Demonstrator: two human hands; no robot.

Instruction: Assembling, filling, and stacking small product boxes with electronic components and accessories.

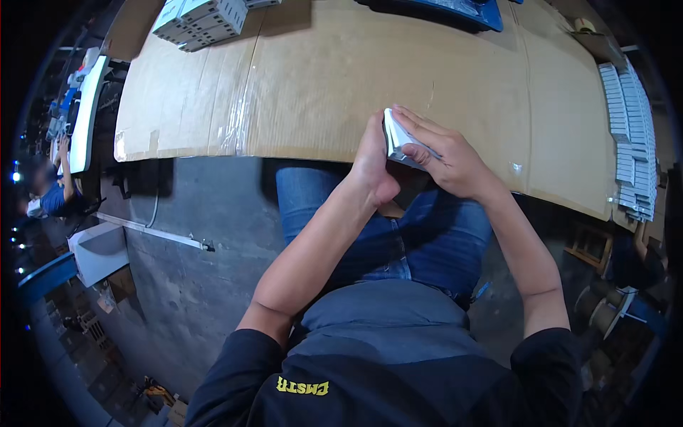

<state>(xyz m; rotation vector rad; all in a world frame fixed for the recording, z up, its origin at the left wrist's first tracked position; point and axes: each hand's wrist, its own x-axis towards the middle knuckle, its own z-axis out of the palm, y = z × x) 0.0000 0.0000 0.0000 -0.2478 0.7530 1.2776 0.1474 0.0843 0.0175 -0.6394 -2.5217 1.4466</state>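
Between my two hands, at the near edge of the cardboard-covered table (320, 85), is a small white box (398, 135), tilted, with a fold or gap showing along its left side. My left hand (373, 156) presses along the left side of the box, its palm turned inward. From the right, my right hand (452, 156) grips it, fingers over the top and thumb across the near face. The palms hide much of the box.
Stacked white boxes (203, 21) stand at the far left, a blue tray (462, 13) at the far right. More stacked white boxes (632, 142) line the right side. Another person (57, 188) is at a white table (89, 114) on the left. A tape roll (585, 25) lies far right.
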